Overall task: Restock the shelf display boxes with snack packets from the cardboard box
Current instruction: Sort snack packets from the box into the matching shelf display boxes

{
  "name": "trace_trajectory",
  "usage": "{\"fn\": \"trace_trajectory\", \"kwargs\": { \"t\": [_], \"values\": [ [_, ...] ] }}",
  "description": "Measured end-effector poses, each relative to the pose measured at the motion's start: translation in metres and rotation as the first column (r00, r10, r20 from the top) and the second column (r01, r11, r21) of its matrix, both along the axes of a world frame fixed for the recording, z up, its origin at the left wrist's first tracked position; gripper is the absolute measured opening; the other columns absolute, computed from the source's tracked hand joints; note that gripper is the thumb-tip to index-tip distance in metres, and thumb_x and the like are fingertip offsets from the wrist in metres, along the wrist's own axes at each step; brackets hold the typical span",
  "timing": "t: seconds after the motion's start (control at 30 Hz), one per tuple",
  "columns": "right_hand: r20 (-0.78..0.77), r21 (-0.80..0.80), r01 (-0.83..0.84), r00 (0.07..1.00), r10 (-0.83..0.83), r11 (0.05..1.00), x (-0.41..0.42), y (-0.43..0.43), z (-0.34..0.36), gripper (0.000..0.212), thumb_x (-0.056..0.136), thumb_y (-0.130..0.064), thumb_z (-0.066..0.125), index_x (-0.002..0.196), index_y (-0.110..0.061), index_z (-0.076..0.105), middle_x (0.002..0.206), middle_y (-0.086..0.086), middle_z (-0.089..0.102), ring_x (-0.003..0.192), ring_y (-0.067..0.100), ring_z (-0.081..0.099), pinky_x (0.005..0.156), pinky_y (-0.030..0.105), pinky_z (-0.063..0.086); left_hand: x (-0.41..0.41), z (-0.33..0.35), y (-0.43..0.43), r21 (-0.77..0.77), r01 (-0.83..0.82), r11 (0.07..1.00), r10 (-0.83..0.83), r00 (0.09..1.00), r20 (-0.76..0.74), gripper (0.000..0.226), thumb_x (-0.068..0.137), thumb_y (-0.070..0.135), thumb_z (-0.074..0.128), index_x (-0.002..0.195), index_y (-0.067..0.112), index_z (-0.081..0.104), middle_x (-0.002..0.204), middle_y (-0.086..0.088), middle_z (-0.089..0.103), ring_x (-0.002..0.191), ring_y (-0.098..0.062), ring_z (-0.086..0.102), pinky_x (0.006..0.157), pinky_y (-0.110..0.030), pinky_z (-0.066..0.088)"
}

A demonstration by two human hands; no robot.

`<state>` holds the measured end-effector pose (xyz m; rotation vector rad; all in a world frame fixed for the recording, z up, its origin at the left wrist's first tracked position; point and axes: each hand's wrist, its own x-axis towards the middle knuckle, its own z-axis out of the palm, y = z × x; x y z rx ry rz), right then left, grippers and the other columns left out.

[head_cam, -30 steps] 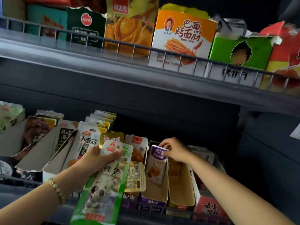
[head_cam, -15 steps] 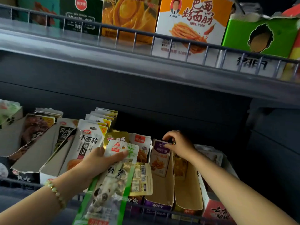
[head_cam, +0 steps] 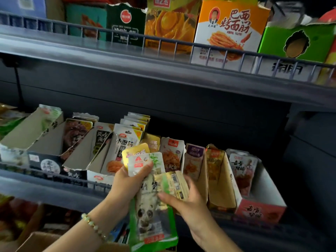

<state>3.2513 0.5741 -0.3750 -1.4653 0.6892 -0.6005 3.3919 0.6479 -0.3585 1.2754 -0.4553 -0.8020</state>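
At six o'clock of the head view, a fan of snack packets (head_cam: pixel 143 160) is gripped by the left hand (head_cam: pixel 127 184), with the fingers curled behind the bundle and the thumb pressed across the top of the green panda packet (head_cam: pixel 151 220). A pale barcode packet (head_cam: pixel 174 184), just toward three o'clock of it, is pinched by the right hand (head_cam: pixel 189 202), thumb on the front and fingers curled behind. Both hands are held in front of the lower shelf (head_cam: pixel 54 190), not inside any box.

Torn-open display boxes (head_cam: pixel 76 160) are ranged along that shelf from nine to three o'clock. A deep row of white packets (head_cam: pixel 125 142) is seen at eleven o'clock. The purple-packet box (head_cam: pixel 195 164), the yellow-packet box (head_cam: pixel 216 166) and the red-and-white box (head_cam: pixel 261 210) toward three o'clock are only part filled: a few packets stand at the back, with bare card in front. The cardboard box (head_cam: pixel 41 240) is glimpsed at seven o'clock, and its contents cannot be made out.

Restocking is judged under way but unfinished. The handful is not yet sorted into matching boxes, and the three-o'clock boxes are left to be topped up.
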Motion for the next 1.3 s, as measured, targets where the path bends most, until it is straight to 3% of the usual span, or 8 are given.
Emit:
{"fn": "trace_trajectory", "kwargs": {
  "t": [0.17, 0.3, 0.43, 0.57, 0.87, 1.0, 1.1, 1.3],
  "values": [
    [-0.048, 0.024, 0.03, 0.998, -0.029, 0.999, 0.002, 0.026, 0.0, 0.055, 0.055, -0.025, 0.084, 0.107, -0.018, 0.065, 0.096, -0.001, 0.075, 0.094, 0.016, 0.069, 0.092, 0.038, 0.052, -0.005, 0.0, 0.044, 0.047, 0.094, 0.994, -0.096, 0.994, 0.05, 0.035, 0.079, 0.038, 0.069, 0.108, 0.018, 0.063, 0.09, -0.005, 0.076, 0.084, -0.025, 0.073, 0.082, -0.044, 0.055],
    [0.036, 0.155, 0.004, 0.999, -0.01, 0.988, 0.006, 0.049, 0.001, 0.05, 0.058, -0.021, 0.079, 0.106, -0.01, 0.067, 0.095, 0.008, 0.075, 0.091, 0.025, 0.071, 0.082, 0.039, 0.056, -0.01, -0.001, 0.086, 0.035, 0.234, 0.972, -0.233, 0.972, -0.024, 0.042, 0.069, 0.023, 0.071, 0.11, 0.014, 0.063, 0.096, -0.011, 0.075, 0.087, -0.028, 0.072, 0.082, -0.044, 0.055],
    [-0.024, 0.027, -0.043, 0.999, 0.043, 0.999, 0.008, 0.077, 0.002, 0.029, 0.08, -0.03, 0.069, 0.106, -0.017, 0.065, 0.091, 0.001, 0.076, 0.084, 0.015, 0.072, 0.068, 0.025, 0.056, -0.011, -0.013, 0.111, 0.012, 0.145, 0.989, -0.144, 0.989, -0.036, 0.046, 0.068, 0.025, 0.073, 0.111, 0.012, 0.061, 0.097, -0.012, 0.075, 0.088, -0.03, 0.072, 0.083, -0.045, 0.056],
    [-0.093, -0.17, -0.129, 0.989, 0.114, 0.977, 0.009, 0.094, 0.008, 0.044, 0.072, -0.026, 0.079, 0.111, -0.023, 0.058, 0.097, -0.004, 0.073, 0.084, 0.006, 0.071, 0.066, 0.019, 0.055, -0.012, -0.019, 0.127, 0.001, 0.084, 0.996, -0.084, 0.996, -0.032, 0.05, 0.069, 0.026, 0.074, 0.113, 0.008, 0.059, 0.096, -0.012, 0.075, 0.087, -0.029, 0.073, 0.08, -0.044, 0.056],
    [-0.134, -0.107, -0.176, 0.978, 0.161, 0.979, 0.025, 0.106, 0.019, 0.033, 0.087, -0.036, 0.06, 0.099, -0.007, 0.068, 0.087, 0.009, 0.075, 0.08, 0.024, 0.073, 0.067, 0.027, 0.056, 0.017, -0.009, 0.161, 0.074, 0.184, 0.98, -0.192, 0.975, 0.113, 0.048, 0.07, 0.016, 0.078, 0.112, 0.008, 0.056, 0.098, -0.011, 0.075, 0.091, -0.027, 0.072, 0.09, -0.048, 0.054],
    [-0.144, -0.17, -0.209, 0.972, 0.185, 0.963, 0.054, 0.11, 0.037, 0.039, 0.073, -0.041, 0.07, 0.105, -0.018, 0.066, 0.097, 0.0, 0.074, 0.087, 0.015, 0.072, 0.072, 0.023, 0.056, 0.039, -0.006, 0.175, 0.066, 0.142, 0.988, -0.149, 0.982, 0.115, 0.049, 0.069, 0.022, 0.078, 0.111, 0.007, 0.058, 0.095, -0.013, 0.075, 0.087, -0.028, 0.073, 0.082, -0.043, 0.057],
    [-0.146, -0.097, -0.224, 0.967, 0.208, 0.97, 0.085, 0.11, 0.048, 0.06, 0.054, -0.038, 0.081, 0.108, -0.018, 0.065, 0.102, 0.0, 0.073, 0.094, 0.017, 0.07, 0.083, 0.032, 0.056, 0.054, -0.004, 0.185, 0.064, 0.107, 0.992, -0.115, 0.984, 0.137, 0.052, 0.065, 0.023, 0.079, 0.109, 0.007, 0.058, 0.092, -0.012, 0.075, 0.084, -0.027, 0.073, 0.076, -0.039, 0.059],
    [-0.199, -0.014, -0.369, 0.912, 0.359, 0.929, 0.144, 0.117, 0.058, 0.014, 0.079, -0.009, 0.073, 0.091, -0.013, 0.069, 0.085, 0.001, 0.075, 0.078, 0.013, 0.07, 0.074, 0.027, 0.058, 0.101, -0.001, 0.208, 0.068, 0.016, 0.998, -0.029, 0.981, 0.194, 0.04, 0.074, 0.014, 0.08, 0.108, 0.007, 0.061, 0.092, -0.009, 0.076, 0.084, -0.026, 0.074, 0.08, -0.041, 0.059]
  ]
}}
